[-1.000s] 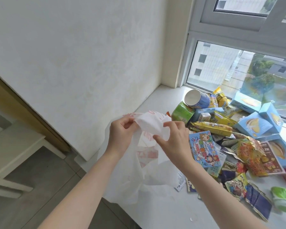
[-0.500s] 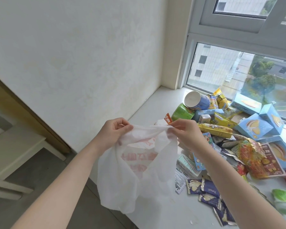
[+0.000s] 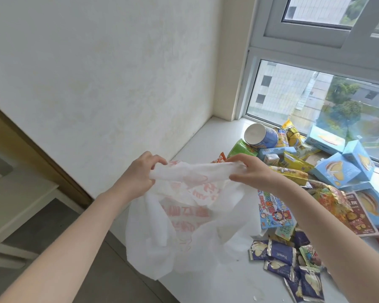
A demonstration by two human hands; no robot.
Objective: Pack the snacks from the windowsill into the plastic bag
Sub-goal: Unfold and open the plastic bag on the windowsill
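Spreading across the lower right, the white windowsill (image 3: 208, 138) runs from the plain wall (image 3: 96, 73) to the window (image 3: 315, 99), and a heap of snacks (image 3: 293, 171) covers its right part. Over the sill's near edge hangs the white plastic bag (image 3: 184, 226) with red print, its upper rim stretched level between both hands and its body drooping below, partly past the edge of the sill. The left hand (image 3: 138, 173) pinches the rim's left end between thumb and fingers; the right hand (image 3: 249, 171) is clenched on the rim's right end, just in front of the heap. The right forearm crosses over the near snacks and hides some of them. Among the pile, light blue boxes (image 3: 337, 171) lie by the glass, a blue tube can (image 3: 260, 136) lies on its side with its white end showing, a green cup (image 3: 241, 148) lies beside it, and yellow packets (image 3: 293, 173) sit between. A blue cartoon-printed packet (image 3: 274, 211) lies just beside the bag, and dark blue sachets (image 3: 280, 254) are scattered nearest the camera, close to the bag's lower right.
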